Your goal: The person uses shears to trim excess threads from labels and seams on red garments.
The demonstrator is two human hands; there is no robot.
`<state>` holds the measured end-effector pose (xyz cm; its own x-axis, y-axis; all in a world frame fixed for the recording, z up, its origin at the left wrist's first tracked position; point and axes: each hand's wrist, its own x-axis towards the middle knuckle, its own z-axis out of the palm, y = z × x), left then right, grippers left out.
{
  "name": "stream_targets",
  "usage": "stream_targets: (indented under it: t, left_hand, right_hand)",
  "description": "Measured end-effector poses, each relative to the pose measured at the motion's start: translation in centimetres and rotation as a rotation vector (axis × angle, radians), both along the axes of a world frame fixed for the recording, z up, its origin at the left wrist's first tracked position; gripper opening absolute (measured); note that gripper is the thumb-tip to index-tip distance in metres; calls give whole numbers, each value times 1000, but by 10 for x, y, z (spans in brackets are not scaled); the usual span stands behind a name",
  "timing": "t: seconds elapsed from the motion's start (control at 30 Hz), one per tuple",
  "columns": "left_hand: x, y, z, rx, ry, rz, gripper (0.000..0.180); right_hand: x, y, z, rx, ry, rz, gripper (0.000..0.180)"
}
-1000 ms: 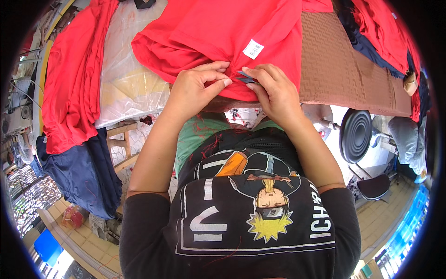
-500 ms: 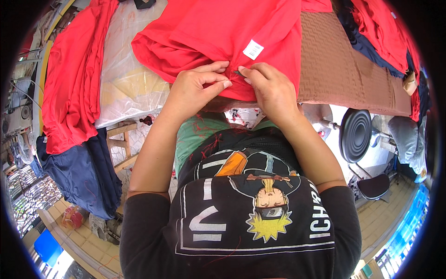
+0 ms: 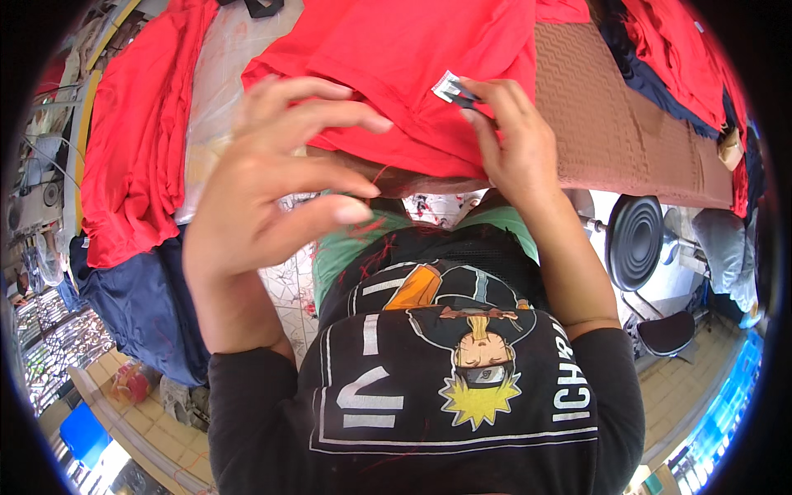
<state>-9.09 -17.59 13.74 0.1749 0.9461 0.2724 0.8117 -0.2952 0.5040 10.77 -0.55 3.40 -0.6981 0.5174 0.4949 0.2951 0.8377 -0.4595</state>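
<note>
A red garment [image 3: 412, 74] lies spread on the table in front of me, with a small white label [image 3: 446, 85] sewn near its edge. My right hand [image 3: 516, 148] rests on the garment beside the label and pinches a small dark tool [image 3: 464, 96] whose tip touches the label. My left hand [image 3: 272, 190] is lifted off the cloth, close to the camera, with its fingers spread and nothing in it. A loose red thread [image 3: 375, 175] hangs at the garment's near edge.
The brown textured table top [image 3: 627, 140] runs to the right. Red cloth [image 3: 132, 140] and navy cloth [image 3: 148, 297] hang at the left beside a clear plastic sheet [image 3: 219, 99]. More red and navy garments [image 3: 676, 66] lie at the far right. A round black stool [image 3: 635, 239] stands below the table.
My left hand has let go of the garment's edge and risen toward the camera with open fingers. My right hand has moved up from the edge to the white label.
</note>
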Motion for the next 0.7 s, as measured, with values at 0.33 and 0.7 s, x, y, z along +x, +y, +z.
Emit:
stream_targets:
  t: [0.33,0.7]
  left_hand:
    - [3,31,-50,55,96,212,21]
    - [-35,68,-72,-199,-494,26,24]
  right_hand:
    - [43,1,-19,-151,-243,80,20]
    - [114,29,28,-1151,130,82,13]
